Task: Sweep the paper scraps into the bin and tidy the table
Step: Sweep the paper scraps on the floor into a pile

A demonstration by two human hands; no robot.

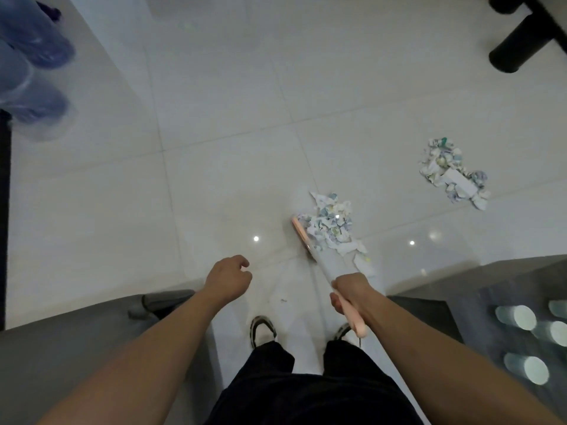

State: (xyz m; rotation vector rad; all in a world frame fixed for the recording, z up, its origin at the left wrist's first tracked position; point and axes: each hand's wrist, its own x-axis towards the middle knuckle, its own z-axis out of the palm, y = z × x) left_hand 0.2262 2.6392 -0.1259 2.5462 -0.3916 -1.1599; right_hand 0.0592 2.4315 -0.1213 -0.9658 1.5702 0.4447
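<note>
I look down at a white tiled floor. My right hand [351,291] grips the pink handle of a broom [310,240], whose pink head rests on the floor against a pile of crumpled paper scraps [329,223]. A second pile of paper scraps [451,173] lies on the floor further right, apart from the broom. My left hand [228,279] hovers over the floor to the left of the broom, fingers loosely curled, holding nothing. No bin is in view.
A grey table surface [61,348] lies at the lower left and another grey surface [506,289] at the lower right. Black furniture legs [515,41] stand at the top right. Another person's feet in blue shoe covers [36,72] are at the top left.
</note>
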